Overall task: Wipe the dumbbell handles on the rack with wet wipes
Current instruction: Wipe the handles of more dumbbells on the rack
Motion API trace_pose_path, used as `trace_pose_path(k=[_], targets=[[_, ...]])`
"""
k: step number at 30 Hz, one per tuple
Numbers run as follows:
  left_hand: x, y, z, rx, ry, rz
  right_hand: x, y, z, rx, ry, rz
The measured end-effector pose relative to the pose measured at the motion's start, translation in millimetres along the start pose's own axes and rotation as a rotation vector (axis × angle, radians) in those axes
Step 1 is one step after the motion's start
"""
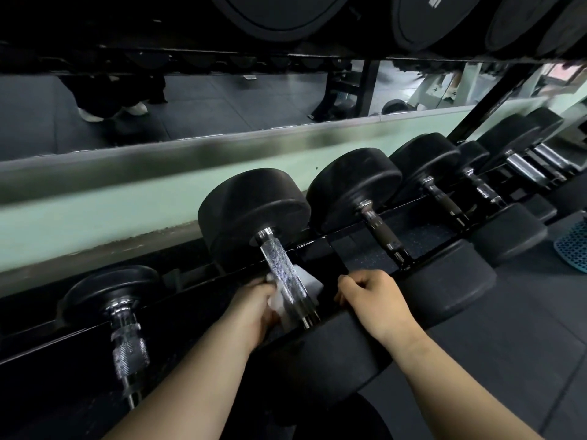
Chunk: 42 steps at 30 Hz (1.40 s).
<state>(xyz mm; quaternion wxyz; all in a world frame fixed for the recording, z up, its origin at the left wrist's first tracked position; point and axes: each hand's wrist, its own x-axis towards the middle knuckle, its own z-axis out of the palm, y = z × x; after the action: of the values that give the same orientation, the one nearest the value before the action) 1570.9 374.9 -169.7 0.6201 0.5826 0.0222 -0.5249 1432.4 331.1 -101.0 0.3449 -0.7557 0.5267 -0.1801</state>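
The left hand is pinching a white wet wipe, its fingers curled into the cloth at the near end of the handle. The wipe is wrapping under the knurled chrome handle, showing on both sides of the bar. The right hand is lying on the near head just beside that handle, its fingers curling over the head's far edge; the fingertips are hidden.

The handle belongs to a black round-headed dumbbell that is sitting across the lower tier of the rack, its far head toward the wall and its near head under the person's wrists. To its left, a smaller dumbbell with a bright chrome handle is resting on the same tier. To its right, a dumbbell with a darker handle is lying just beside it, and more dumbbells are lining up beyond that one.

Above, large black dumbbell heads are filling the upper tier. Behind the rack, a mirror is reflecting dark floor tiles above a pale green wall base. A blue perforated object is showing at the right edge, on the dark floor.
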Motion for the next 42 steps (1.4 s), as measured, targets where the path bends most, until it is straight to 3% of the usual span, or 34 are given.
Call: trace_pose_path(k=[3, 6, 10, 15, 21, 23, 27, 30, 32, 34, 37, 40, 42], targets=[[9, 12, 3, -0.1, 0.062, -0.001, -1, 1, 0, 0.0, -0.007, 0.003], [2, 2, 6, 0.135, 0.072, -0.036, 0, 0, 0, 0.004, -0.005, 0.006], [-18, -4, -2, 0.297, 0.013, 0.079, 0, 1, -1, 0.012, -0.008, 0.001], [-10, 12, 12, -0.03, 0.102, 0.128, 1, 1, -1, -0.004, -0.005, -0.003], [-23, -3, -8, 0.434, -0.083, 0.112, 4, 4, 0, 0.028, -0.042, -0.009], [-27, -1, -16, 0.497, -0.055, 0.114, 3, 6, 0, 0.037, -0.068, 0.017], [-56, 32, -19, 0.249, 0.077, 0.063, 2, 1, -4, 0.06, -0.062, 0.022], [-93, 66, -11, 0.02, 0.028, -0.012, 0, -7, -8, 0.045, -0.072, 0.014], [-119, 83, -2, -0.005, -0.005, -0.055, -4, -16, -15, -0.034, -0.132, 0.077], [-148, 97, 6, -0.006, -0.056, -0.065, -15, -37, -28, 0.159, -0.15, 0.234], [-194, 122, 19, -0.087, -0.102, -0.075, -42, -81, -68, 0.949, -0.373, 0.542], [-240, 140, 31, -0.062, -0.123, -0.078, -76, -112, -108, 1.116, -0.634, 0.512], [-272, 153, 37, 0.012, -0.108, -0.083, -98, -134, -132, 1.107, -0.617, 0.492]])
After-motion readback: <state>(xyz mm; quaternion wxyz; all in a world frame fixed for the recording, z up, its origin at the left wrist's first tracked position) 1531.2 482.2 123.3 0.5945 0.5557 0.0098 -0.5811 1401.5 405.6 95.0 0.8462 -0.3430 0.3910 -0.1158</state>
